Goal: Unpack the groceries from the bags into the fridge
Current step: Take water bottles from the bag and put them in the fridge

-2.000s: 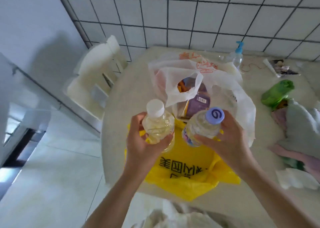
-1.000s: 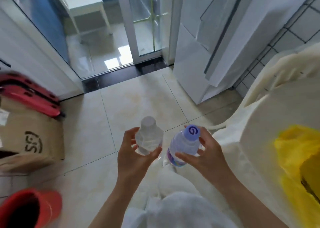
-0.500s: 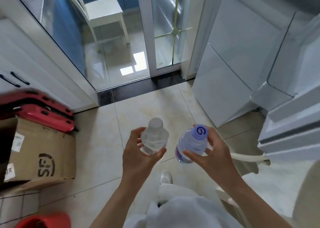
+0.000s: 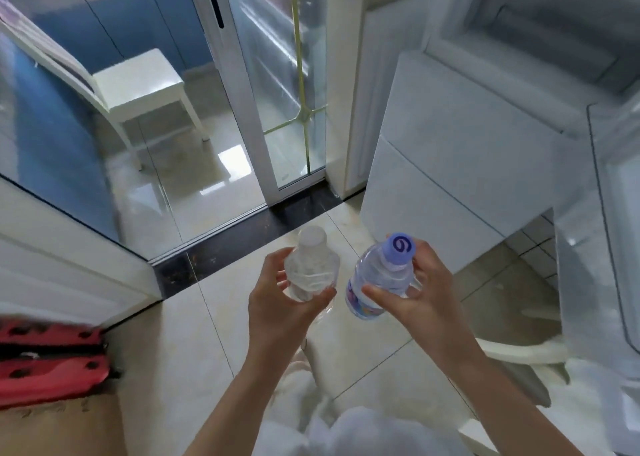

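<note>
Above the tiled floor [image 4: 194, 324], the left hand [image 4: 282, 305] grips a white-capped bottle [image 4: 311, 272]. The right hand [image 4: 420, 292] holds a labelled bottle [image 4: 379, 279], its purple cap [image 4: 401, 246] bearing a swirl; the label is unreadable.

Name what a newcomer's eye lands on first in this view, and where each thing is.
Two small clear bottles held up at centre: a white-capped bottle in the left hand, a purple-capped bottle in the right hand. The white fridge stands open at upper right; a red object lies lower left.
</note>
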Demonstrator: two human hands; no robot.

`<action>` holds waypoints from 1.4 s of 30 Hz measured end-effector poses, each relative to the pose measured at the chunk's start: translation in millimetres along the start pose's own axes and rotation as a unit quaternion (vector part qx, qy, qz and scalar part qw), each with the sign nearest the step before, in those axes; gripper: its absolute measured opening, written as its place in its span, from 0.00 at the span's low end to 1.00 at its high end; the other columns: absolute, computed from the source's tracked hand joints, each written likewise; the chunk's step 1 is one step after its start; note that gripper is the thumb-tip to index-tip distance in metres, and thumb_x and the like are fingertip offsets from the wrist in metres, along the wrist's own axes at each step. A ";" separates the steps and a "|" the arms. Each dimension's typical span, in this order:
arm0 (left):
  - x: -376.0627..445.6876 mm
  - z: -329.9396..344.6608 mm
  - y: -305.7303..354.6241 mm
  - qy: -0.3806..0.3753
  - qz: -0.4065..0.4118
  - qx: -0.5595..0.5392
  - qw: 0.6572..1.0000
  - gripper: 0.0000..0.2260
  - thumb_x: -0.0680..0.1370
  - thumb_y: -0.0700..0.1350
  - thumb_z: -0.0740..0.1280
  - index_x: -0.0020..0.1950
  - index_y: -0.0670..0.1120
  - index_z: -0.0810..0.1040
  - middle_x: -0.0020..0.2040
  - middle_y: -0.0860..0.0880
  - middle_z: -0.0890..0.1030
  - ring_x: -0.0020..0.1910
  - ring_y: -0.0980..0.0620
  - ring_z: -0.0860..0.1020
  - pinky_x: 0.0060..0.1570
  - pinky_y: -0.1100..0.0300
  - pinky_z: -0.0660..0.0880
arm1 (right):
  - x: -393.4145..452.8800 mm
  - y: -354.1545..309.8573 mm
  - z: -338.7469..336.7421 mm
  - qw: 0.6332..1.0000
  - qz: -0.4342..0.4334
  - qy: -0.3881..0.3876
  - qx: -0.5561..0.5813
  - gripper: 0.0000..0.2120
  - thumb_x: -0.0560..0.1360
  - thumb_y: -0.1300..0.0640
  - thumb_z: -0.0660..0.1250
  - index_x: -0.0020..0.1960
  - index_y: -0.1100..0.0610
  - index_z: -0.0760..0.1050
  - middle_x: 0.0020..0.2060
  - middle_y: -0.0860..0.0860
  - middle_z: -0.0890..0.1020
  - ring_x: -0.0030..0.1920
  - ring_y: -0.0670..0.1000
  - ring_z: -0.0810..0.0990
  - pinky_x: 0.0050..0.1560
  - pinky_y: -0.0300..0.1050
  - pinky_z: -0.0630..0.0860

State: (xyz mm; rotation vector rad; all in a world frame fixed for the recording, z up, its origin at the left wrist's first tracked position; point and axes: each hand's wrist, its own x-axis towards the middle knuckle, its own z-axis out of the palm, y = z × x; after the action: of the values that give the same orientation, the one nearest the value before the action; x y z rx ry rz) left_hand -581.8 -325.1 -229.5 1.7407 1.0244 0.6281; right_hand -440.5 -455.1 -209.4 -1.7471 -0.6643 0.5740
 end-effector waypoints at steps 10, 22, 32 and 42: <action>194.9 6.7 33.3 -0.145 0.060 0.001 0.988 0.30 0.60 0.45 0.82 0.50 0.69 0.71 0.46 0.71 0.78 0.46 0.68 0.78 0.37 0.76 0.72 | 132.4 -43.6 25.5 0.981 -0.009 0.194 0.021 0.31 0.60 0.55 0.80 0.60 0.50 0.72 0.49 0.38 0.79 0.50 0.41 0.79 0.47 0.30 0.74; 342.5 114.7 133.0 -0.240 0.147 -0.051 0.958 0.34 0.59 0.50 0.83 0.56 0.68 0.70 0.48 0.65 0.80 0.48 0.64 0.80 0.49 0.57 0.80 | 257.9 -72.0 -53.0 0.946 -0.004 0.325 -0.015 0.26 0.60 0.58 0.80 0.55 0.47 0.75 0.46 0.39 0.82 0.48 0.40 0.80 0.45 0.30 0.74; 406.8 225.1 254.3 -0.278 0.194 -0.132 0.931 0.34 0.59 0.52 0.83 0.57 0.63 0.68 0.50 0.56 0.83 0.48 0.59 0.81 0.46 0.60 0.80 | 346.6 -103.7 -164.6 0.918 -0.047 0.394 -0.020 0.24 0.60 0.65 0.80 0.50 0.46 0.77 0.42 0.37 0.83 0.42 0.37 0.81 0.40 0.28 0.73; 471.6 321.2 362.6 -0.302 0.254 -0.217 0.893 0.35 0.61 0.46 0.83 0.60 0.62 0.68 0.49 0.54 0.84 0.47 0.54 0.83 0.50 0.50 0.80 | 431.9 -142.2 -259.0 0.874 -0.090 0.477 -0.038 0.21 0.62 0.64 0.79 0.52 0.51 0.79 0.41 0.43 0.85 0.41 0.42 0.83 0.40 0.32 0.77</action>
State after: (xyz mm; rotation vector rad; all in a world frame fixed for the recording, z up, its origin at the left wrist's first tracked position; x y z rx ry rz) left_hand 38.2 -134.7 -38.9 1.6289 -0.0223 0.5240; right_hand 26.0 -305.5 -25.4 -1.7487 -0.1285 -0.4641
